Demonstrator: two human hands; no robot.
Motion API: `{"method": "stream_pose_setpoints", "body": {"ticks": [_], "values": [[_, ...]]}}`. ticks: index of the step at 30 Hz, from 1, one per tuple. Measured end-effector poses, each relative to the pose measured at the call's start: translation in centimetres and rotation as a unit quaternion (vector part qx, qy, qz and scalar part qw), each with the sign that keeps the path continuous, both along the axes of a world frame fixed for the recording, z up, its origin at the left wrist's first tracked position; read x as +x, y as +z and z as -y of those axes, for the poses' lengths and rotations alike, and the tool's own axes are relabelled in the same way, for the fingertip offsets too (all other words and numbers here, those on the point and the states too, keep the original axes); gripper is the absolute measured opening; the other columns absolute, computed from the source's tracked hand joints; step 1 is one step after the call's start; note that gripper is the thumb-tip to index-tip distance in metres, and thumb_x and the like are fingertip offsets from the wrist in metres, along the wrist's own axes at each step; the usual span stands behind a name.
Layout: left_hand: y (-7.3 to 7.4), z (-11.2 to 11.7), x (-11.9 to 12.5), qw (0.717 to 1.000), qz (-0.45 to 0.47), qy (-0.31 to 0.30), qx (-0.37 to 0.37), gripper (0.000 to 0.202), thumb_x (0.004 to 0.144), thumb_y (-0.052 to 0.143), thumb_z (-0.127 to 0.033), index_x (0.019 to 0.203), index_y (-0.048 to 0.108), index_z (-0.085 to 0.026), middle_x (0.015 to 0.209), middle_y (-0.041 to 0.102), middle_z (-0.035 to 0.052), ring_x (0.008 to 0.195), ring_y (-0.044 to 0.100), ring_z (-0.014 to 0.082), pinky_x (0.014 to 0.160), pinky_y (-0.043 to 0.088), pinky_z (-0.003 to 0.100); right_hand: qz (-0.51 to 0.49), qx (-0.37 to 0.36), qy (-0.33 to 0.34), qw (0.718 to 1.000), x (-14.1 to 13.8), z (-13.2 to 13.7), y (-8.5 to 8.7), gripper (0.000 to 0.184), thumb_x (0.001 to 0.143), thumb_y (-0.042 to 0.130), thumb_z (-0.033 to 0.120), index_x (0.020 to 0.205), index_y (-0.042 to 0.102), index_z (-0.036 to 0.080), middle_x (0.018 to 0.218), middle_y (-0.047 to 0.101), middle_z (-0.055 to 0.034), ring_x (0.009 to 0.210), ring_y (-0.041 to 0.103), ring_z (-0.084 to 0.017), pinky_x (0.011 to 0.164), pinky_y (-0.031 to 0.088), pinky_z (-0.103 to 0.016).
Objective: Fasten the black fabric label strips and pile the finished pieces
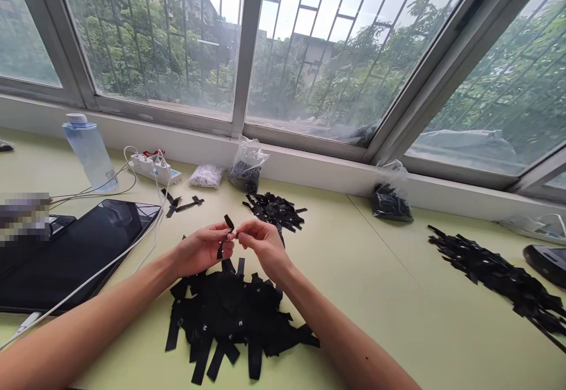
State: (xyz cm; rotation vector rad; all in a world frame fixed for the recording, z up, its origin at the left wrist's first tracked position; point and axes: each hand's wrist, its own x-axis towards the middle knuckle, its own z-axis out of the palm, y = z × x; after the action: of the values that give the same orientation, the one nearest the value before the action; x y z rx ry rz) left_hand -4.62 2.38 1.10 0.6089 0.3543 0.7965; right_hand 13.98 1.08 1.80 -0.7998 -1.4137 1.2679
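Above a heap of black labels on the pale green table, a single black label strip is pinched between both hands, its lower end hanging down. Left hand and right hand meet fingertip to fingertip, each pressed on the strip. Just behind lies a smaller pile of folded labels; two plastic bags stand by the window sill. Leftward are a dark tablet, a power strip and a water bottle; another label pile lies far right
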Motion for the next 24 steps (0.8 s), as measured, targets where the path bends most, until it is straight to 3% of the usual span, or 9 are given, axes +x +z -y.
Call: {"method": "stream_pose_setpoints", "body": {"ticks": [5, 11, 18, 24], "values": [[-0.23, -0.16, -0.22, 1.0, -0.018, 0.016, 0.001, 0.01, 0.082, 0.072, -0.008, 0.086, 0.065, -0.013, 0.078, 0.06, 0.0026, 0.068, 0.057, 0.0108, 0.067, 0.05, 0.024, 0.008, 0.035, -0.072, 0.997, -0.2, 0.34, 0.14, 0.018, 0.077, 0.08, 0.031, 0.08, 0.067, 0.019, 0.08, 0.067, -0.0007, 0.073, 0.059, -0.014, 0.068, 0.046, -0.027], [-0.16, -0.18, -0.27, 0.997, -0.071, 0.02, 0.033, 0.006, 0.086, 0.071, -0.012, 0.089, 0.066, -0.012, 0.081, 0.06, 0.0035, 0.071, 0.057, 0.0106, 0.069, 0.05, 0.024, 0.017, 0.045, -0.087, 0.995, -0.32, 0.52, 0.07, 0.02, 0.077, 0.081, 0.031, 0.079, 0.064, 0.02, 0.076, 0.066, -0.0004, 0.07, 0.06, -0.015, 0.066, 0.048, -0.028], [-0.54, -0.44, 0.01, 0.98, -0.142, 0.055, 0.127, 0.013, 0.085, 0.075, -0.021, 0.09, 0.064, -0.016, 0.087, 0.063, 0.003, 0.077, 0.058, 0.0109, 0.07, 0.047, 0.021, -0.004, 0.023, -0.085, 0.996, -0.33, 0.48, -0.06, 0.024, 0.075, 0.083, 0.033, 0.077, 0.063, 0.019, 0.075, 0.068, -0.0012, 0.067, 0.064, -0.016, 0.066, 0.052, -0.029], [-0.86, -0.58, 0.2, 0.948, -0.208, 0.101, 0.22, 0.018, 0.086, 0.074, -0.028, 0.088, 0.061, -0.017, 0.086, 0.066, 0.0032, 0.078, 0.059, 0.0128, 0.071, 0.044, 0.024, 0.02, 0.056, -0.106, 0.993, -0.4, 0.62, -0.06, 0.016, 0.081, 0.076, 0.029, 0.08, 0.064, 0.02, 0.075, 0.068, -0.0008, 0.068, 0.067, -0.017, 0.068, 0.054, -0.03]]}}
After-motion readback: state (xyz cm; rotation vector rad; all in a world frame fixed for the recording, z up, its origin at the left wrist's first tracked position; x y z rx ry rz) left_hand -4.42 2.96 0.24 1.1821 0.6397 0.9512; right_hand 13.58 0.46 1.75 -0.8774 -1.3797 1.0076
